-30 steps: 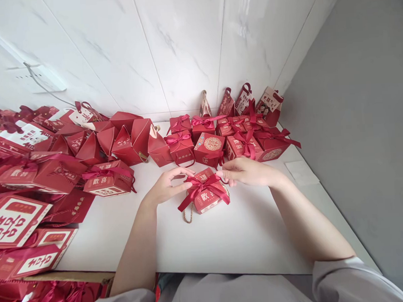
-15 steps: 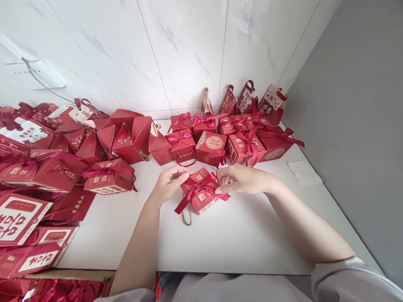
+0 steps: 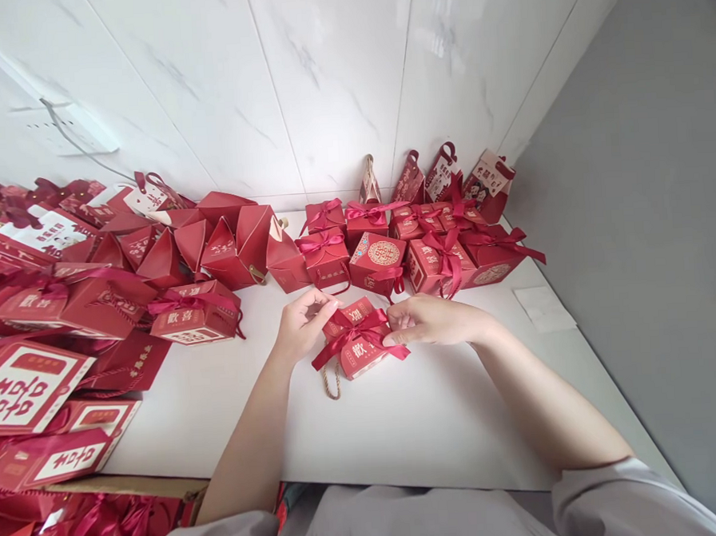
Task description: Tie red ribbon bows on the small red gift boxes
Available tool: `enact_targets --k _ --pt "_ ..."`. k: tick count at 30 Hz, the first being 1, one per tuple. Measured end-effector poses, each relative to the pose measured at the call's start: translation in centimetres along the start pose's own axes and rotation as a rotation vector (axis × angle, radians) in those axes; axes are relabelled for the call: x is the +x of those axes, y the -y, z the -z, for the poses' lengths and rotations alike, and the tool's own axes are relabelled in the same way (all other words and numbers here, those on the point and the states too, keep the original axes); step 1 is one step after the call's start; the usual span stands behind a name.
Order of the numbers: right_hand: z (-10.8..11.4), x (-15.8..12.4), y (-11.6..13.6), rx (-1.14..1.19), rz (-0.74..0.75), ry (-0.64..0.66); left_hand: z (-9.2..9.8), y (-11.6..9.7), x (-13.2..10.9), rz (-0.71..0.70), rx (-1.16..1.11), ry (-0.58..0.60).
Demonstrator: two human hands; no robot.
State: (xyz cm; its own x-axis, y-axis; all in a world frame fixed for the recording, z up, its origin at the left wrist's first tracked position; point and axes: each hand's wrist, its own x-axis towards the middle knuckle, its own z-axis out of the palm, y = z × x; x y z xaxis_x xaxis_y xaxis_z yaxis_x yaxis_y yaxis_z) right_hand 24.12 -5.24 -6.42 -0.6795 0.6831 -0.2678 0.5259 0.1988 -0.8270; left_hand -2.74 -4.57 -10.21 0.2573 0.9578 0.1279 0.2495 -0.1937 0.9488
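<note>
A small red gift box (image 3: 360, 354) with a dark red ribbon bow (image 3: 356, 332) and a tan rope handle (image 3: 331, 383) rests on the white table (image 3: 402, 426) in front of me. My left hand (image 3: 302, 323) pinches the box's upper left corner and the ribbon there. On the other side, my right hand (image 3: 433, 320) pinches the ribbon's end with curled fingers. Both hands touch the box.
Several finished ribboned boxes (image 3: 435, 260) stand in rows at the back, with small handled bags (image 3: 442, 171) against the tiled wall. Folded red boxes (image 3: 230, 243) and flat red boxes (image 3: 28, 389) pile up at the left. A white paper slip (image 3: 543, 308) lies right.
Both hands drew closer to the box and shifted slightly on the ribbon; the box moved a little away from me and to the left.
</note>
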Motion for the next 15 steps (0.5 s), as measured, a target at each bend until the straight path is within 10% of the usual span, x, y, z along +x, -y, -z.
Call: enact_targets --k 9,15 --pt "0.0 0.1 -0.1 0.045 0.019 0.008 1.5 0.0 0.0 -0.068 -0.158 0.366" --pt "0.1 0.0 0.3 0.037 0.022 0.003 1.3 0.0 -0.1 -0.047 -0.032 0.351"
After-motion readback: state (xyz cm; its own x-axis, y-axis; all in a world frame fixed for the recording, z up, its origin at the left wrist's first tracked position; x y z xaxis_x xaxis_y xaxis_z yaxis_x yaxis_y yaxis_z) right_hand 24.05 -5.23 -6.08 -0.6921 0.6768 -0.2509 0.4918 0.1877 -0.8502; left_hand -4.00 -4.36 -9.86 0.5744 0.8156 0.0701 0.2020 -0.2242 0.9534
